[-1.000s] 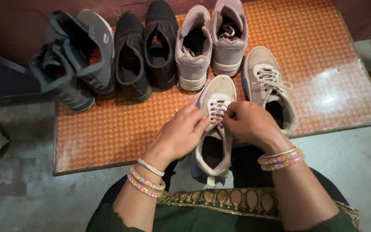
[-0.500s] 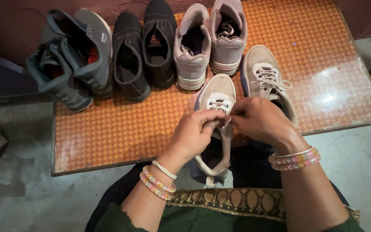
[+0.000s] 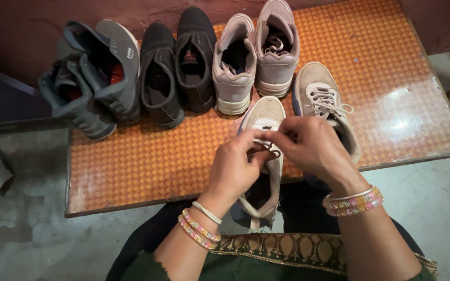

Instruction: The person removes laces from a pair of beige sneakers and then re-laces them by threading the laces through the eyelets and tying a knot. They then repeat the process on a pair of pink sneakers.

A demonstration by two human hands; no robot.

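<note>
Pinching the lace (image 3: 266,136) of a beige sneaker (image 3: 263,156), the left hand (image 3: 234,167) and the right hand (image 3: 312,148) are brought together over the shoe's tongue, fingertips nearly touching; each hand is closed on a strand of the lace, and the knuckles hide the exact grip. The sneaker is laid toe towards twelve o'clock, its toe cap on the front part of the desk (image 3: 131,161) and its heel hanging past the desk's near edge towards six o'clock, above the lap. Coloured bangles (image 3: 198,229) are worn on the left wrist, and a matching set (image 3: 354,202) on the right. Just beside the right hand, at about one o'clock, the matching beige sneaker (image 3: 325,106) is set on the desk with its white laces in place, touching or nearly touching the held shoe. Beyond the hands, at twelve o'clock, a pair of pale lilac sneakers (image 3: 256,57) is lined up, heels towards the person. At eleven o'clock a pair of black shoes (image 3: 178,65) is placed next to them, and at ten o'clock a pair of grey sneakers (image 3: 92,75) is leaned together near the desk's far left corner. The desk is covered in an orange woven-pattern sheet, glossy at three o'clock. A green garment with a gold patterned border (image 3: 287,247) is seen at six o'clock, and grey floor (image 3: 22,229) at eight o'clock.
</note>
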